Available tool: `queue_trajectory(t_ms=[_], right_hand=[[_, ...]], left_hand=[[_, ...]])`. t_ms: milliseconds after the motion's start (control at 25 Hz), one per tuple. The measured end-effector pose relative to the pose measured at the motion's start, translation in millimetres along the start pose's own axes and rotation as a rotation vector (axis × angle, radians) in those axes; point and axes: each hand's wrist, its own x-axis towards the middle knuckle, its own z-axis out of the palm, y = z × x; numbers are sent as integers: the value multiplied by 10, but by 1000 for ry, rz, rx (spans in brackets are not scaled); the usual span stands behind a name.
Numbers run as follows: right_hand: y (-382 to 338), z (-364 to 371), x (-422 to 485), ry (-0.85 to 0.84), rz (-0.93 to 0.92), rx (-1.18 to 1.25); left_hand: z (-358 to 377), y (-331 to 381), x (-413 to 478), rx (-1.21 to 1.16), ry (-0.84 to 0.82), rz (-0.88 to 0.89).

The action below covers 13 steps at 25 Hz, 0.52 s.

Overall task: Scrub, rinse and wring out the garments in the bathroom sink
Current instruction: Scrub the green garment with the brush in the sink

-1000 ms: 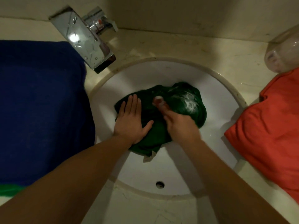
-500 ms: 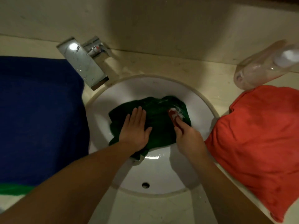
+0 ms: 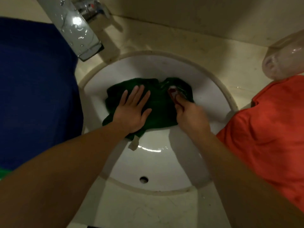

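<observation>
Since a second ago the right hand point(image 3: 189, 116) has slid from the middle of the green garment point(image 3: 161, 111) to its right edge. The left hand point(image 3: 134, 111) lies flat on the cloth as before, fingers straight and slightly spread. The right fingers point(image 3: 178, 112) are curled round a small red object point(image 3: 172, 93), which is too blurred to name, and press it against the fabric. The suds seen on the cloth a second ago no longer show. A white round sink point(image 3: 164, 66) is set into a pale cream worktop point(image 3: 164, 38), with a cream wall point(image 3: 197, 10) behind it at the top of the frame. A wet chrome tap point(image 3: 77, 27) juts over the rim from the upper left. A blue cloth point(image 3: 37, 88) covers the worktop along the left side, and an orange garment point(image 3: 266, 129) lies on the right, its edge just beside the rim. A clear container point(image 3: 284, 63) sits at the upper right, touching the orange garment. An overflow hole point(image 3: 144, 179) shows low in the sink wall. The green garment lies bunched in the upper middle of the sink, dark and wet. A pale tag point(image 3: 134, 143) hangs from its lower edge onto the wet porcelain.
</observation>
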Motion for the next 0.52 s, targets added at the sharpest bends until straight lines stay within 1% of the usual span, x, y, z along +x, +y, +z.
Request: queue_trajectory(t_ms=[80,120,160,200,240,320,400,480,520], right_hand=[[-217,193,-164,-53,-133,113],[-281,306,-228,-106,-206,126],[-289,373,-266,-163,-248,90],[-233,363,-255,-192,-241,28],[-137,275,-201,-181,-197,-40],[222,17,-100,-77,-36,-78],[429,-160,-149,62,94,-42],[192,-34,-194,88,115,8],[-37,113,-215,41,77,55]], left_hand=[[44,91,-175,-24,20,-83],[47,139,-255,-35,4,-104],[54,177,-338,-37,-23,-119],[52,195,-406,-38,-44,-138],[49,189,-438,-39,-62,-151],[10,164,-447,-45,-106,-144],[-20,163,-430,-65,-104,-133],[-6,183,-421,-74,-106,-120],[5,188,-420,-67,-111,-117]])
